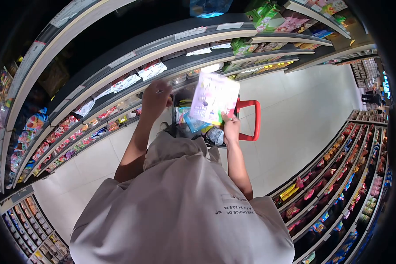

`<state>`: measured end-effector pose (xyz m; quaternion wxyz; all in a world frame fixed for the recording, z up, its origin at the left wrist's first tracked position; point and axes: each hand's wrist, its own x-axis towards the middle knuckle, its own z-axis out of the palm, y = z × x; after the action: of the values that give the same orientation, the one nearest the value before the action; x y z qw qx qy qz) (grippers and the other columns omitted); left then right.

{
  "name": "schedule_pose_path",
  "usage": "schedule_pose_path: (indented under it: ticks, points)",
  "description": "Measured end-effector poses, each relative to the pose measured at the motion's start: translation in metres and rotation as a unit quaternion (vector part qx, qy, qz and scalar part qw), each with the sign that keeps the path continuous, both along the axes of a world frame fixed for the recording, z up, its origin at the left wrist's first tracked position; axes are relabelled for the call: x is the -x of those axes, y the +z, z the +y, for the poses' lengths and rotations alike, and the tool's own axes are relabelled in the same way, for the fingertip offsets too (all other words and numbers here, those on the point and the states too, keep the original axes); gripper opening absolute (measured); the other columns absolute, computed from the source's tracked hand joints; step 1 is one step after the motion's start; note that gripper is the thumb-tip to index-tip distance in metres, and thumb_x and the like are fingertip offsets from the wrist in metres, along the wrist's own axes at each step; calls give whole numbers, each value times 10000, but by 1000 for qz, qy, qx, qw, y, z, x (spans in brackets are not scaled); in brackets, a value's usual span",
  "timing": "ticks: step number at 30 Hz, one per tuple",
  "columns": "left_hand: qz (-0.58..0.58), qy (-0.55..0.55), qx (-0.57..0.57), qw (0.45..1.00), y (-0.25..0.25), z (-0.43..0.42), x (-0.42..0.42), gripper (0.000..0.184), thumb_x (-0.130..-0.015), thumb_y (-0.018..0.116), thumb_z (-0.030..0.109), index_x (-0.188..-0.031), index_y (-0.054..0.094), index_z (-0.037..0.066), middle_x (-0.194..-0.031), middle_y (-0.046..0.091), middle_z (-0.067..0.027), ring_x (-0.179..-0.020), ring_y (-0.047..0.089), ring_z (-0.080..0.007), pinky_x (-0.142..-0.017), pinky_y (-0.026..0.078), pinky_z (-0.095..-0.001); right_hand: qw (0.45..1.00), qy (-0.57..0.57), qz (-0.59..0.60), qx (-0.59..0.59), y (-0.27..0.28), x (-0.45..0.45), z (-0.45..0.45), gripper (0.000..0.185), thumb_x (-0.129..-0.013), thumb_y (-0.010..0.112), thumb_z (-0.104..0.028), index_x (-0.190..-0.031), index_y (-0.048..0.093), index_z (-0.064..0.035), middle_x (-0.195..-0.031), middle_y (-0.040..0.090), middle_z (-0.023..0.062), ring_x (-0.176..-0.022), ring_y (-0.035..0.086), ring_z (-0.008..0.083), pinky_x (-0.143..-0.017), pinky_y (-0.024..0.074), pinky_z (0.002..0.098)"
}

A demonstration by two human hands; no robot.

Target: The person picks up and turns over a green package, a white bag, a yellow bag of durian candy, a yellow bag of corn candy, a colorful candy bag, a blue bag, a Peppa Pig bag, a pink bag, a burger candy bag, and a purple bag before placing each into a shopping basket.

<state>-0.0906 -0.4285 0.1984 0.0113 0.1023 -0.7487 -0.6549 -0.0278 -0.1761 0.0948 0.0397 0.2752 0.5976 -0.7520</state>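
My right hand grips the lower right corner of a flat, pale purple snack pouch, thumb on its front. Glare washes out part of the pouch, and its print is too small to read. Beneath it is a dark shopping basket with a red handle. Inside lie a blue packet and a clear-wrapped item; the pouch partly covers the contents. To the left, my left hand is raised in front of the shelves, slightly blurred, its fingers loosely bent and apart, with nothing visible in them.
Curved by the lens, store shelves with bagged goods run across the front and left. White packets lie on one of them. More stocked shelves stand at the right. A pale tiled floor stretches between, and a person is far off.
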Motion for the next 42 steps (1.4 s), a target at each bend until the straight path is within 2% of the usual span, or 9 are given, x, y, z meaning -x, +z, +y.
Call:
schedule_pose_path:
  ticks: [5,10,16,18,21,34,39,40,42]
  points:
    - [-129,-104,31,986,-22,-16,-16,182,-869,565,157,-936,574,-12,-773,630,-70,-613,608,-114,-538,482,-241,961,-70,-242,-116,-155,-27,7,158,-804,505,-6,-908,598,69,-782,600,117,-694,628,215,-434,525,321]
    - [-117,-172,45,977,-49,-25,-29,191,-853,595,153,-878,567,-34,-744,615,-94,-592,594,-124,-536,473,-251,943,-159,-286,50,-225,-39,1,212,-820,542,-28,-1027,544,21,-987,559,147,-815,608,292,-555,593,415]
    - [-127,-201,80,968,-41,-30,-36,230,-857,608,185,-925,561,-30,-782,621,-96,-625,592,-121,-571,473,-252,938,-174,-258,152,-247,-42,23,172,-874,565,-149,-986,554,-19,-899,608,115,-700,623,259,-548,544,347]
    - [-133,-210,84,965,-40,-32,-35,237,-857,609,191,-938,561,-26,-799,623,-96,-634,593,-122,-580,474,-256,928,-191,-255,194,-226,-41,33,208,-794,495,0,-997,539,13,-823,605,138,-612,616,240,-490,517,338]
    - [-138,-239,101,956,-44,-37,-29,253,-857,611,201,-968,558,-19,-830,625,-97,-652,596,-127,-598,476,-265,951,-75,-293,61,-214,-54,52,202,-804,441,-11,-961,554,46,-812,636,138,-591,620,216,-501,516,311]
    - [-37,-442,154,883,-21,-49,12,316,-848,621,204,-1076,541,0,-885,625,-104,-805,588,-139,-739,467,-273,933,-105,-328,106,-178,-160,9,304,-878,451,-141,-1141,505,1,-956,647,136,-758,626,209,-669,516,322]
    - [-26,-442,188,876,-42,-67,16,373,-836,615,290,-1089,548,25,-990,632,-148,-767,631,-231,-700,488,-336,959,-158,-185,-143,-173,-133,44,205,-845,444,-58,-1012,546,2,-866,633,116,-705,612,209,-636,492,314]
    - [-42,-435,196,878,-50,-71,16,391,-837,614,303,-1111,544,34,-996,632,-152,-818,633,-259,-732,484,-352,938,-176,-111,-276,-197,-126,71,202,-830,505,-68,-1014,547,5,-865,627,128,-759,609,236,-675,483,325]
    - [-35,-445,214,869,-50,-72,15,398,-837,612,312,-1118,541,38,-997,630,-160,-884,622,-290,-764,475,-368,832,-235,-139,-484,-137,-90,88,390,-759,599,-93,-1122,484,-6,-1039,553,193,-966,539,318,-850,425,389]
